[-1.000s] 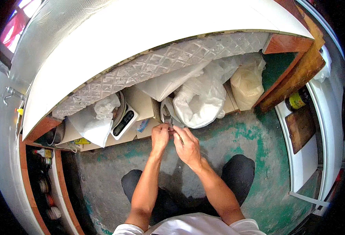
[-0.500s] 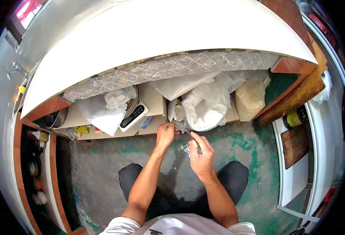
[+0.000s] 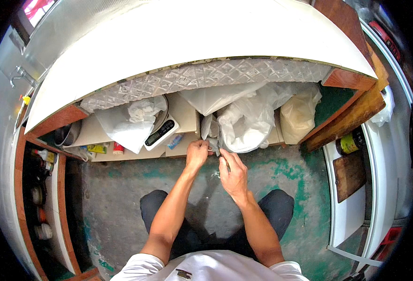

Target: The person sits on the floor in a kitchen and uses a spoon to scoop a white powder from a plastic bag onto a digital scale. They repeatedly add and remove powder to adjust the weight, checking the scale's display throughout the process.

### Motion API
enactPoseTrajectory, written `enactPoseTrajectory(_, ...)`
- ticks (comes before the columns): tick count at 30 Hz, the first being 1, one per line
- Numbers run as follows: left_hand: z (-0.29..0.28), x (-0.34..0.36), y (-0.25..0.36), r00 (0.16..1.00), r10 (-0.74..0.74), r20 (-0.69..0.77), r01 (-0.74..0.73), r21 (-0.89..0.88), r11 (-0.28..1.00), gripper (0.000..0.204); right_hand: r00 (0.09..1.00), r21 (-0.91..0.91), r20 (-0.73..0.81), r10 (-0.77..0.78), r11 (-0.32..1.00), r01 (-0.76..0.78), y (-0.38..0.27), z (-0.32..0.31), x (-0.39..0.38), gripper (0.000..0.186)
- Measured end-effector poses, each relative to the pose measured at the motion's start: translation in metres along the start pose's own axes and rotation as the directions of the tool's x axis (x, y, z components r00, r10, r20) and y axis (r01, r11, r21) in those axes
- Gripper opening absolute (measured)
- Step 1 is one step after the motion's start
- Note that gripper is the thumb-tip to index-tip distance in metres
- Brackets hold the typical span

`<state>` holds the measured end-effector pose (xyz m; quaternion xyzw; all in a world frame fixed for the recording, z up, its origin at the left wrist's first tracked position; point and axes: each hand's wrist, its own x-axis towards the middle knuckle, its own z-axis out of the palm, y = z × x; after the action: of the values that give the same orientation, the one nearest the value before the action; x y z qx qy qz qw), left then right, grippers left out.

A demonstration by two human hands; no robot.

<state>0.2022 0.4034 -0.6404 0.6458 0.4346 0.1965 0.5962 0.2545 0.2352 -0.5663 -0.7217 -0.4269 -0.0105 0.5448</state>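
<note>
My left hand (image 3: 198,153) is closed on the edge of a small clear plastic bag (image 3: 210,129) at the front of the low shelf. My right hand (image 3: 233,174), just to its right, grips a slim utensil (image 3: 227,165) with a thin handle. Its dark metal end reaches up to the bag's mouth; whether it is a spoon or a knife I cannot tell. Directly behind my right hand, a large white plastic bag (image 3: 246,133) lies open and crumpled. A small white spill (image 3: 217,174) shows on the floor below my hands.
A white counter (image 3: 206,37) overhangs the shelf. On the shelf stand a white kitchen scale (image 3: 168,132), a red can (image 3: 118,148) and a bag of cream-coloured contents (image 3: 298,117). Open cabinets (image 3: 59,206) flank me at left; a wooden board (image 3: 349,175) leans at right.
Both hands have moved slightly up toward the shelf. My right hand has shifted left, bringing the utensil closer to the small bag and my left hand.
</note>
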Motion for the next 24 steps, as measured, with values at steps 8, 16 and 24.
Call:
enactPoseTrajectory(8, -0.001, -0.004, -0.002, 1.000, 0.023, -0.002, -0.023, 0.017, 1.000, 0.037, 1.000, -0.033, 0.022, -0.003, 0.999, 0.003, -0.001, 0.005, -0.005, 0.024)
enactPoseTrajectory(16, -0.001, -0.002, -0.005, 0.999, -0.026, -0.036, 0.027, 0.019, 0.999, 0.039, 0.998, -0.056, 0.057, -0.010, 0.998, 0.013, -0.001, 0.009, -0.006, 0.026)
enactPoseTrajectory(24, -0.003, -0.005, -0.002, 0.999, 0.023, -0.032, -0.018, 0.145, 0.989, 0.046, 0.977, -0.147, 0.181, -0.115, 0.979, 0.142, 0.000, 0.013, -0.003, 0.030)
